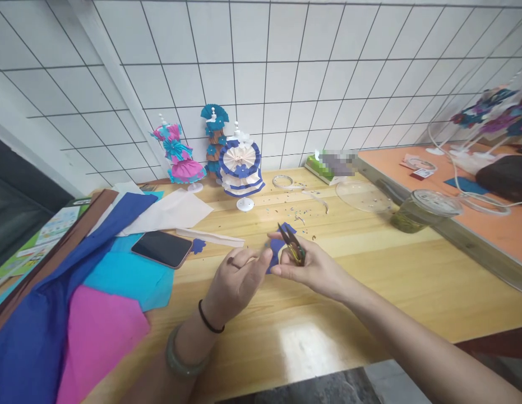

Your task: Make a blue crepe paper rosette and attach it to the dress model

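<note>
My left hand [238, 280] pinches a small piece of dark blue paper [277, 247] over the wooden table [370, 280]. My right hand [306, 266] is closed round small scissors [291, 242] whose blades point up into the blue piece. Both hands meet just above the table's middle. A ring sits on a left finger, with a black band and a green bangle on that wrist.
A phone [162, 248] lies on sheets of cyan [130, 278], blue [42, 325] and pink paper [98, 336] at left. Three paper-dress figurines [241, 168] stand by the tiled wall. A lidded cup [420, 210] and tape roll [283, 181] sit to the right; paper scraps dot the table.
</note>
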`<control>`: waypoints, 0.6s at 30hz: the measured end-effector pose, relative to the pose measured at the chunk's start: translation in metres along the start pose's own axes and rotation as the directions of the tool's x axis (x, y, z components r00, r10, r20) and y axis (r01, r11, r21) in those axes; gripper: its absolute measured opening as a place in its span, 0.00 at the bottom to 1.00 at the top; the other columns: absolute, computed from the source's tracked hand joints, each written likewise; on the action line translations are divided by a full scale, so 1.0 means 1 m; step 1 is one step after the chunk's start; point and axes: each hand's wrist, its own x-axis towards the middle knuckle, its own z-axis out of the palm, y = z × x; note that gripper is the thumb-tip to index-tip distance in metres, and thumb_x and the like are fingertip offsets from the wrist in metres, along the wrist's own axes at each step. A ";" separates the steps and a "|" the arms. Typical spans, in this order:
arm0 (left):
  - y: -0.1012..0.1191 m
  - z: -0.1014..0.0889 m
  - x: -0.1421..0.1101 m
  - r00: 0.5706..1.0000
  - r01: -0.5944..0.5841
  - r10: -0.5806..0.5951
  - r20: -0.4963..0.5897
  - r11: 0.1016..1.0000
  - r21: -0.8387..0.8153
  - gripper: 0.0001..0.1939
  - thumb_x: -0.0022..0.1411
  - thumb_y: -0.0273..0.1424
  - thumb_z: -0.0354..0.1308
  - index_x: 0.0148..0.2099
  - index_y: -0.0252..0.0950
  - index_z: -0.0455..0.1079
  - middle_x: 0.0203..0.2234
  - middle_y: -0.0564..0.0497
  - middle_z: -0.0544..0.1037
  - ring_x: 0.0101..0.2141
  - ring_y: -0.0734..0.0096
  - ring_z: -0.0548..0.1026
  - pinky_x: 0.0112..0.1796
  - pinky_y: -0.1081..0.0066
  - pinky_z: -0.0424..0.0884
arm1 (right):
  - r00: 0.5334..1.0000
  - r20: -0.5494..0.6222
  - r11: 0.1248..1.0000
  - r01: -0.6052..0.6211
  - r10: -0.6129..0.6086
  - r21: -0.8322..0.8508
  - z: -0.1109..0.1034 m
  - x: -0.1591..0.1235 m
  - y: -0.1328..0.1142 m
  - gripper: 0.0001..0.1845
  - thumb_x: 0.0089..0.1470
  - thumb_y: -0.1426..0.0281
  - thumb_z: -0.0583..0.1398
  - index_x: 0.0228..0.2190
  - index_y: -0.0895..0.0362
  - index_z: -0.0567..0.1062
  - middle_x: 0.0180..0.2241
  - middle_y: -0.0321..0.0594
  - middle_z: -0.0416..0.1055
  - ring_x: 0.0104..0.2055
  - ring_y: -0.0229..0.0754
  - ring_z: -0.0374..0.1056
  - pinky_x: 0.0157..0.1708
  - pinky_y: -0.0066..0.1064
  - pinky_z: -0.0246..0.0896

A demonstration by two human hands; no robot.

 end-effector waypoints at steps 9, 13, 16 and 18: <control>0.000 0.002 0.000 0.999 0.013 -0.012 0.041 1.000 -0.017 0.39 0.53 0.19 0.53 0.62 0.31 0.35 0.29 0.47 0.73 0.32 0.69 0.70 0.34 0.65 0.67 | 0.979 0.189 0.914 0.148 -0.080 -0.377 -0.016 0.013 -0.007 0.10 0.48 0.67 0.58 0.33 0.59 0.71 0.17 0.28 0.53 0.19 0.30 0.49 0.20 0.24 0.47; 0.000 0.001 0.001 0.999 0.013 -0.013 0.046 1.000 -0.013 0.36 0.53 0.19 0.53 0.61 0.32 0.40 0.29 0.47 0.73 0.34 0.67 0.71 0.35 0.64 0.68 | 0.979 0.179 0.873 0.168 -0.095 -0.458 -0.016 0.011 -0.011 0.05 0.49 0.70 0.56 0.27 0.59 0.71 0.18 0.30 0.58 0.20 0.31 0.52 0.21 0.23 0.47; 0.001 -0.003 0.003 0.991 0.127 -0.125 0.042 0.990 -0.061 0.31 0.53 0.21 0.54 0.58 0.33 0.49 0.32 0.45 0.74 0.38 0.65 0.70 0.37 0.64 0.67 | 0.982 0.130 0.853 0.185 -0.139 -0.488 -0.016 0.011 -0.007 0.05 0.49 0.70 0.56 0.27 0.57 0.71 0.19 0.31 0.60 0.20 0.32 0.54 0.21 0.24 0.48; 0.004 -0.006 0.006 0.950 0.311 -0.312 0.007 0.941 -0.133 0.20 0.53 0.24 0.55 0.50 0.34 0.61 0.31 0.46 0.75 0.37 0.65 0.70 0.38 0.64 0.66 | 0.973 0.036 0.843 0.215 -0.227 -0.493 -0.016 0.011 0.001 0.06 0.50 0.69 0.55 0.28 0.57 0.72 0.19 0.33 0.62 0.21 0.33 0.55 0.22 0.25 0.48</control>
